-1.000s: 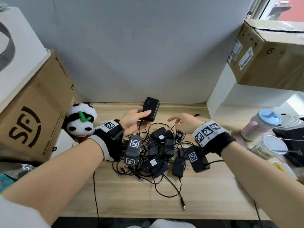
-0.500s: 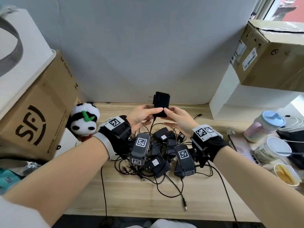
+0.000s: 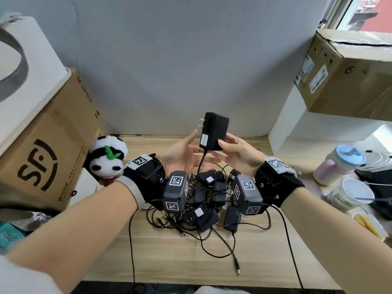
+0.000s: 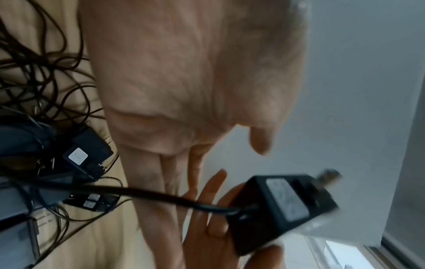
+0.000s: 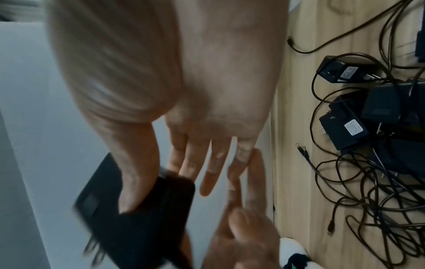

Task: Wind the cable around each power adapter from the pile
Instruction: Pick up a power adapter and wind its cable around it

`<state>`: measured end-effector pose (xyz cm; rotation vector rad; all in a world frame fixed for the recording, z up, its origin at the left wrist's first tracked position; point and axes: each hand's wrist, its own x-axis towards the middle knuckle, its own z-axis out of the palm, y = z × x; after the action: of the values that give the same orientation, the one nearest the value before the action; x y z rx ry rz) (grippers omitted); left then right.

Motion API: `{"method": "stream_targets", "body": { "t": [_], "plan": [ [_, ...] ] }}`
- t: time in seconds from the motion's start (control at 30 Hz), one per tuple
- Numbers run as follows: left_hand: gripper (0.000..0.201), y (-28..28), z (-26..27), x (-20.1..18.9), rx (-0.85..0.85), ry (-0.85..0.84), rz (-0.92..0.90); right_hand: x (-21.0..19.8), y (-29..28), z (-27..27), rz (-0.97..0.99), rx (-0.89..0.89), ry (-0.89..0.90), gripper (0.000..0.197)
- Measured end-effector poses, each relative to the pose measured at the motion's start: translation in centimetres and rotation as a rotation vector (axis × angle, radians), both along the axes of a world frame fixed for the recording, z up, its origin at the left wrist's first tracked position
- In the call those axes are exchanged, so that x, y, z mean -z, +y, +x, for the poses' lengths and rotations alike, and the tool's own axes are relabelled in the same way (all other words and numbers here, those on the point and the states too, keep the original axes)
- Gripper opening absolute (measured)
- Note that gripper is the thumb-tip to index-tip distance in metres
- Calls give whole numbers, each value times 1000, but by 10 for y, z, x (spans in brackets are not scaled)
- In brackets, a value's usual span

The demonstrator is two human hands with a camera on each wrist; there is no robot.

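Power adapter [image 3: 214, 131] being held above the pile [image 3: 209, 200].
Right hand [image 3: 237, 154] is pinching the adapter's lower end; left hand [image 3: 182, 158] is lying open-fingered beside it; its cable [image 3: 200, 163] is hanging into the pile.

A tangled pile of black power adapters and cables [image 3: 209, 200] fills the middle of the light wooden table [image 3: 169, 257]. Left of the pile a plush panda toy [image 3: 107, 160] and brown cardboard box [image 3: 46, 149] close the way; right of it cups [image 3: 350, 194] crowd the table; in front lies bare wood.

matt black plastic adapter [image 3: 214, 131], pale wood table [image 3: 169, 257]
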<state>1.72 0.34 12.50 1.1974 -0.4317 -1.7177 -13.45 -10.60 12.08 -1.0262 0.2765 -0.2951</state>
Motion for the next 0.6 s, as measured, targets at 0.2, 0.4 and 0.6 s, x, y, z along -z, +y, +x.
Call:
{"method": "stream_targets", "body": {
  "t": [0.2,0.4,0.6],
  "plan": [
    [42,2,-5,-7,28,215,-21,2,-6,-6,-91,-169,0,64],
    [58,-6,-3,-2,8,266,-71,6,-9,-10,-54,-76,82,76],
    [24,-13,1,-6,-245,-10,-105,18,15,-2,-33,-60,226,66]
  ]
}}
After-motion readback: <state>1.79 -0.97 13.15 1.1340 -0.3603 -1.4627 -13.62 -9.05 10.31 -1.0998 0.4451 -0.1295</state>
